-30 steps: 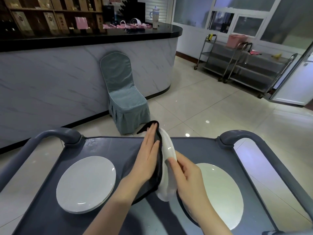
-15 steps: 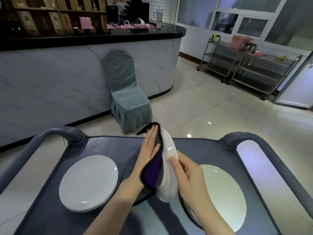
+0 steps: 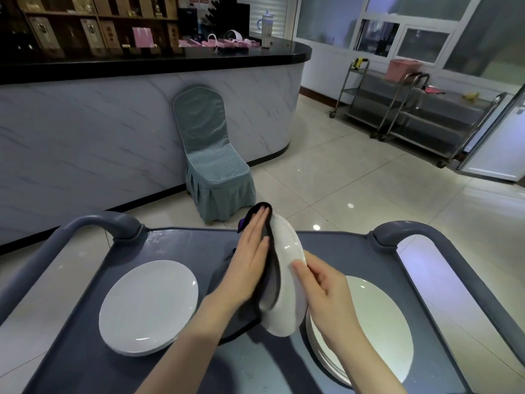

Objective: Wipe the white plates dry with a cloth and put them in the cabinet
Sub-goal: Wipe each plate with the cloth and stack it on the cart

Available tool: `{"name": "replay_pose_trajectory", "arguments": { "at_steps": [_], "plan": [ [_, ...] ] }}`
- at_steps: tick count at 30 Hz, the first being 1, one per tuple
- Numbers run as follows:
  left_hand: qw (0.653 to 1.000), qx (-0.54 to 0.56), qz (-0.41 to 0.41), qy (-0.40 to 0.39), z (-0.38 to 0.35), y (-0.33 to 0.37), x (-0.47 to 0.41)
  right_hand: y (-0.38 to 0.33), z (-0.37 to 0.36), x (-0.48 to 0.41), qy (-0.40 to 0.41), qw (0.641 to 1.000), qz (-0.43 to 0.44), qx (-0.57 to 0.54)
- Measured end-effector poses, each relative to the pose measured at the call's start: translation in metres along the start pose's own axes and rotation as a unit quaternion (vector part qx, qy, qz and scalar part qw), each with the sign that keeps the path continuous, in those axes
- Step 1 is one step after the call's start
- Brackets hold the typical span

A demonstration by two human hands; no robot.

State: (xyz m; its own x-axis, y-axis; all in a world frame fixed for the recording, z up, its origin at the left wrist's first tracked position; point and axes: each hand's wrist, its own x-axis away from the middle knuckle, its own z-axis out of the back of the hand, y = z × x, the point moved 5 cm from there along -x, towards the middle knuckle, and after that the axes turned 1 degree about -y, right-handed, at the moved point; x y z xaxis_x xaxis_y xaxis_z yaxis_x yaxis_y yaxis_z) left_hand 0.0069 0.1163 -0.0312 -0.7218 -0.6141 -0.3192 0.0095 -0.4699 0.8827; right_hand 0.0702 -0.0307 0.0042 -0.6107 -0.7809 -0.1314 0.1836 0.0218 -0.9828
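Over grey cart (image 3: pixel 181 243), flat left hand (image 3: pixel 250 265) presses cloth (image 3: pixel 257 208) on tilted plate (image 3: pixel 287 294); right hand (image 3: pixel 329 294) grips its rim.

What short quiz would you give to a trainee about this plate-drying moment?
1. True or false: the left hand presses the cloth with straight fingers against the held plate.
2. Where does the right hand grip the held plate? A: at its rim. B: through the cloth. C: nowhere, the plate lies flat.
3. How many piles of plates lie flat on the cart?

Key
1. True.
2. A.
3. Two: the left pile and the right pile.
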Motion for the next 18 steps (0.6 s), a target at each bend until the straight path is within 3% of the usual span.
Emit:
{"name": "replay_pose_trajectory", "arguments": {
  "at_steps": [4, 8, 14, 18],
  "plan": [
    [0.996, 0.044, 0.076, -0.017, 0.0, -0.033, 0.01, -0.005, 0.023, -0.008, 0.027, 0.992, -0.008, -0.119],
    [0.993, 0.088, 0.074, 0.005, -0.026, -0.046, 0.047, 0.002, 0.038, -0.016, 0.054, 0.978, -0.053, -0.192],
    [0.998, 0.017, 0.053, 0.029, -0.012, -0.03, 0.02, 0.012, 0.032, -0.012, 0.044, 0.973, -0.086, -0.209],
    [0.999, -0.047, 0.02, -0.008, 0.002, -0.022, 0.006, 0.013, 0.03, -0.007, 0.018, 0.97, -0.094, -0.224]
  ]
}}
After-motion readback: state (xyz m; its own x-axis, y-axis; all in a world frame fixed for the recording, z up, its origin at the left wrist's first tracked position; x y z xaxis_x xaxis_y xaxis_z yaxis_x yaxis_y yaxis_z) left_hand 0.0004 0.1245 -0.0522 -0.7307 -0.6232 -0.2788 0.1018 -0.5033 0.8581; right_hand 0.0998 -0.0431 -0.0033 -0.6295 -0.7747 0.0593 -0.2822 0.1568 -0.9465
